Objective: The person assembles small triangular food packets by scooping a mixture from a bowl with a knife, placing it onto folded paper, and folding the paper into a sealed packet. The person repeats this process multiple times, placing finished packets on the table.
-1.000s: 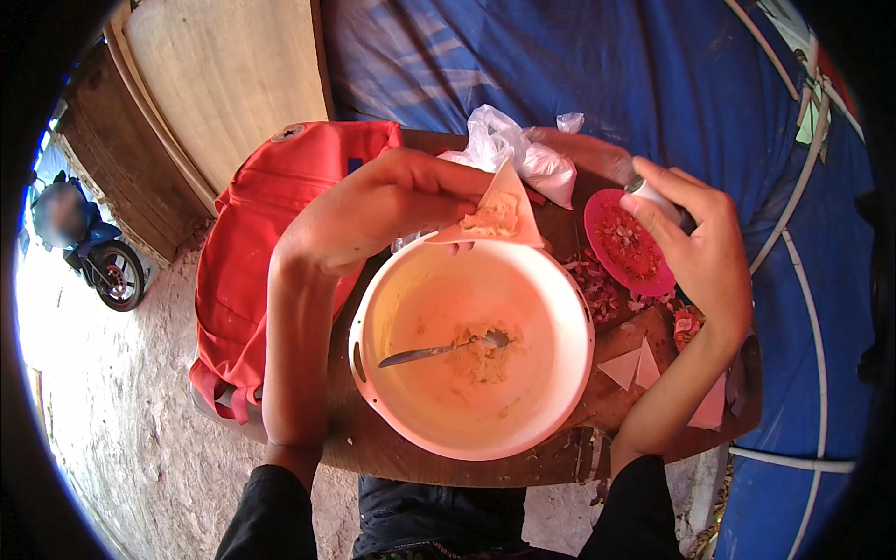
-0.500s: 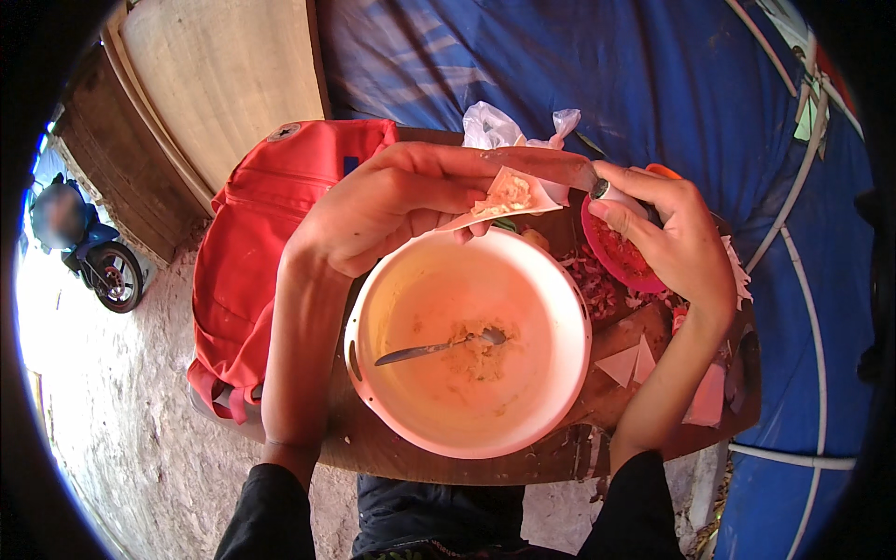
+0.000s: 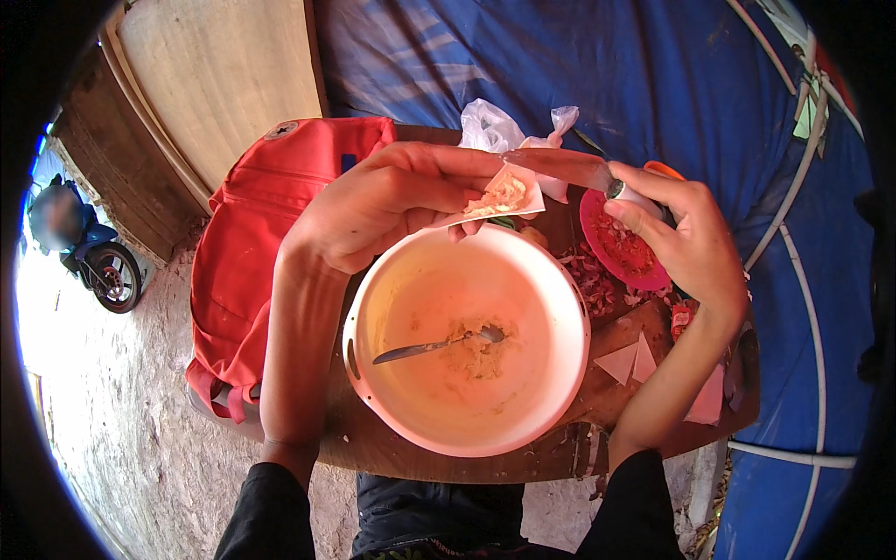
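Above the far rim of a large white basin (image 3: 476, 431), my left hand (image 3: 373, 201) pinches a pale, folded wrapper-like piece (image 3: 530, 193) with a lumpy, pale orange filling (image 3: 502, 196) on it. My right hand (image 3: 686, 224) is closed round the light handle of a knife (image 3: 565, 167). The knife's broad blade points left, its tip by the far corner of the pale piece and my left fingers. Inside the basin a metal spoon (image 3: 411, 352) lies with its bowl in a smear of pale mash (image 3: 481, 359).
A red backpack (image 3: 252, 243) stands left of the basin. To the right are a pink bowl (image 3: 644, 271) of red paste, onion-like peelings (image 3: 593, 285) and pale triangular pieces (image 3: 618, 364). Plastic bags (image 3: 490, 126) lie at the back, before a blue tarp (image 3: 560, 56).
The knife and my right hand have shifted slightly right, and the tip is now nearer the pale piece's far corner. My left hand has tilted the piece slightly.
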The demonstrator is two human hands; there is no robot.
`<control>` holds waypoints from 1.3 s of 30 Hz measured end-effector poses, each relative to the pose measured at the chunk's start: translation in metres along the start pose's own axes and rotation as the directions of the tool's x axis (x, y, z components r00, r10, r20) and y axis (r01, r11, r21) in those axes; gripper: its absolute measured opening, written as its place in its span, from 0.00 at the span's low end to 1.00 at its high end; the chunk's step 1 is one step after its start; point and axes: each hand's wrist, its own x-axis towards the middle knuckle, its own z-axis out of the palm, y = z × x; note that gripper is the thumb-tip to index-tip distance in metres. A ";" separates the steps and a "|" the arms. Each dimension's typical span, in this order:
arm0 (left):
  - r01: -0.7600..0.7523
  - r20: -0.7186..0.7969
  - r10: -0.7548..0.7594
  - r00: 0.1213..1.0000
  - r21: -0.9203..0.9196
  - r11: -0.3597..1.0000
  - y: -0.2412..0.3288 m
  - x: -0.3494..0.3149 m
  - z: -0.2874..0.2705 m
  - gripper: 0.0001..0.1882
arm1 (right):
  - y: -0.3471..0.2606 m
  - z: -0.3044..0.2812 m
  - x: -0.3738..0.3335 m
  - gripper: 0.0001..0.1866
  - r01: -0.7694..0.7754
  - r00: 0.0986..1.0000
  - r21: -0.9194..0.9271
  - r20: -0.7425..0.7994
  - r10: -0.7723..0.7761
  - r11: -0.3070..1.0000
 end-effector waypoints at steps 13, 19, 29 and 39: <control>-0.044 -0.157 0.095 0.983 0.302 0.952 -0.008 0.009 -0.008 0.25 | 0.032 -0.038 -0.037 0.16 -0.380 0.923 0.253 0.160 0.349 0.890; -0.012 -0.214 0.085 0.973 0.320 0.947 -0.020 0.018 -0.004 0.24 | 0.058 -0.011 -0.086 0.24 -0.558 0.820 0.607 0.297 0.489 0.566; -0.058 -0.153 0.075 0.985 0.118 0.991 -0.037 0.031 0.008 0.20 | 0.075 0.093 -0.107 0.14 -0.499 0.865 -0.251 -0.096 0.492 0.830; -0.131 -0.160 0.154 0.975 0.143 0.981 -0.020 0.021 0.025 0.21 | -0.027 0.041 -0.029 0.16 0.263 0.864 -0.340 -0.334 -0.377 0.903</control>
